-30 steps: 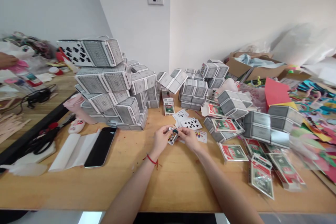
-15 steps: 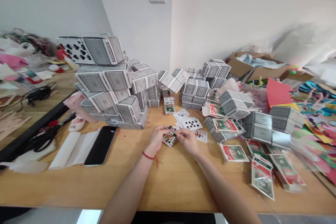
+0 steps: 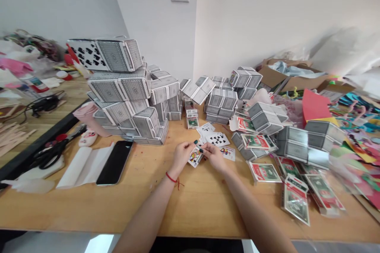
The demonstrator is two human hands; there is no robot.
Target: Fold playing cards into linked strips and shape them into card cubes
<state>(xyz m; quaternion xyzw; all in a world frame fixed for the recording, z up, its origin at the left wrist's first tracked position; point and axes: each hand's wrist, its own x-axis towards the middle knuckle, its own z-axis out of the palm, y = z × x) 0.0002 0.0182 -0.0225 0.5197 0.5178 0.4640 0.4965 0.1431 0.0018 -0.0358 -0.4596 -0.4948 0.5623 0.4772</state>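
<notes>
My left hand (image 3: 181, 157) and my right hand (image 3: 214, 156) meet at the middle of the wooden table (image 3: 192, 201). Both pinch a face playing card (image 3: 195, 155) held between them, its coloured picture turned toward me. Just behind the hands lie loose face-up cards (image 3: 216, 139), one showing black spades. A red string circles my left wrist.
A tall pile of cubes made from grey-backed cards (image 3: 127, 95) stands at the back left, smaller cube piles (image 3: 221, 101) behind the hands and to the right (image 3: 297, 142). Red card boxes (image 3: 295, 197) lie right. A black phone (image 3: 115, 163), white paper and scissors (image 3: 50, 152) lie left.
The card between my hands has turned so its face shows more fully. The view has shifted slightly; my hands stay in the same spot.
</notes>
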